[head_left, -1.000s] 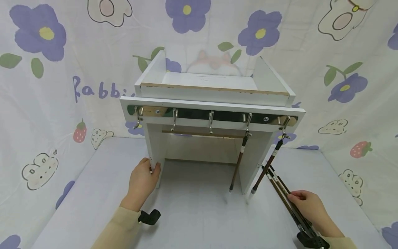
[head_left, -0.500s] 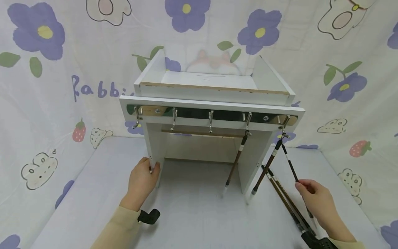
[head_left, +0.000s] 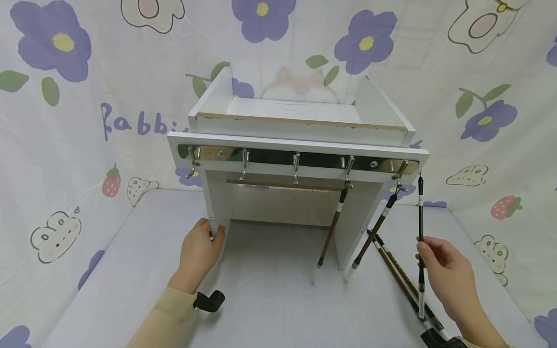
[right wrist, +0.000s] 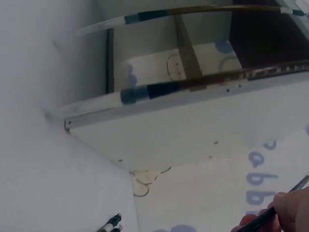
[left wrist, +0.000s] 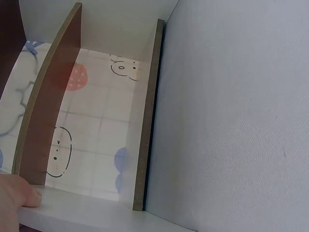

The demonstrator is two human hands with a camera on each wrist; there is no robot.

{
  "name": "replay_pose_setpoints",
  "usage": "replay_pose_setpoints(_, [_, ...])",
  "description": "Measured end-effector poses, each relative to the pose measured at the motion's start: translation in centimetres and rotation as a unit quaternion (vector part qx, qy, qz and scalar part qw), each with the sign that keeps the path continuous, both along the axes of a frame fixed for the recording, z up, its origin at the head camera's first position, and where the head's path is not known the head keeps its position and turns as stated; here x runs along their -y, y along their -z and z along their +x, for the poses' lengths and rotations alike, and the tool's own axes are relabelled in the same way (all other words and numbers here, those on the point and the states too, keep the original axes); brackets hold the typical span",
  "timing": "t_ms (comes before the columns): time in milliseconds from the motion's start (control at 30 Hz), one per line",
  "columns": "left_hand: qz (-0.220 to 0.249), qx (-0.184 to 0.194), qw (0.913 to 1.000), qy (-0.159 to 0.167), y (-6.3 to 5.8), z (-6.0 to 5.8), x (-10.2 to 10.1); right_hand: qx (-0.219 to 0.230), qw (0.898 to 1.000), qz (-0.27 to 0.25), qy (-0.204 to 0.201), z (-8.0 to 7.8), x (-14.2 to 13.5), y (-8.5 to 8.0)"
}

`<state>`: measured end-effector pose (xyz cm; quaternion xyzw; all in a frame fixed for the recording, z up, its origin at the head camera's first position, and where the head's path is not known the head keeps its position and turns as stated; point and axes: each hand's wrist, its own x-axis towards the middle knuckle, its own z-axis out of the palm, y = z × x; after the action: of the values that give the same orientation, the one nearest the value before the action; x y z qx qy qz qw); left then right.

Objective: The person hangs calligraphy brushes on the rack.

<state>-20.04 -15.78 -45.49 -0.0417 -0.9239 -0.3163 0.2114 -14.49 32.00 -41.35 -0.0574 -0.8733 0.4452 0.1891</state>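
My left hand (head_left: pixel 197 256) grips the left side panel (head_left: pixel 214 208) of a small white shelf; its thumb shows on the panel's edge in the left wrist view. My right hand (head_left: pixel 450 275) pinches a dark calligraphy brush (head_left: pixel 420 208) by its handle. The brush stands nearly upright right of the shelf, loop end up and clear-capped tip down. A metal hook rail (head_left: pixel 274 158) runs along the shelf front. From its two rightmost hooks hang brown-handled brushes, one nearer the middle (head_left: pixel 332 229) and one at the right end (head_left: pixel 377 227).
Two more brushes (head_left: pixel 398 275) lie on the white tabletop (head_left: pixel 278 299) beside the shelf's right leg, partly behind the held brush. Three hooks on the left of the rail, such as the middle hook (head_left: pixel 296 168), bear nothing. A patterned cloth (head_left: pixel 478 169) hangs behind.
My right hand has taken a dark brush away from the lying ones, raised it and turned it upright. The hanging brushes sway slightly. My left hand keeps its place on the panel.
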Motion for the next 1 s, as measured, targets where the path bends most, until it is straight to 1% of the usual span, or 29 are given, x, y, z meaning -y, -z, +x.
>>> replay_pose_setpoints(200, [0.002,0.0,1.0,0.001,-0.1,0.0,0.0,-0.055,0.997,-0.04,0.032,0.6,1.4,-1.2])
replay_pose_setpoints(333, [0.005,0.003,1.0,0.001,-0.1,0.0,0.0,-0.107,0.992,-0.058,0.04,1.0,2.3,-2.0])
replay_pose_setpoints(467, [0.006,0.002,1.0,0.003,-0.1,0.0,0.1,-0.147,0.987,-0.058,0.03,1.4,3.0,-2.6])
replay_pose_setpoints(667, [0.008,0.008,0.9999,0.0,-0.2,0.0,0.0,-0.164,0.986,-0.037,0.022,1.8,3.6,-3.1])
replay_pose_setpoints(833, [0.008,0.012,0.9999,-0.002,-0.1,-0.1,0.0,-0.186,0.982,-0.035,0.009,2.0,4.0,-3.4])
replay_pose_setpoints(1000, [0.007,0.011,0.9999,-0.005,-0.1,-0.1,0.0,-0.219,0.975,-0.025,-0.023,2.4,4.7,-3.8])
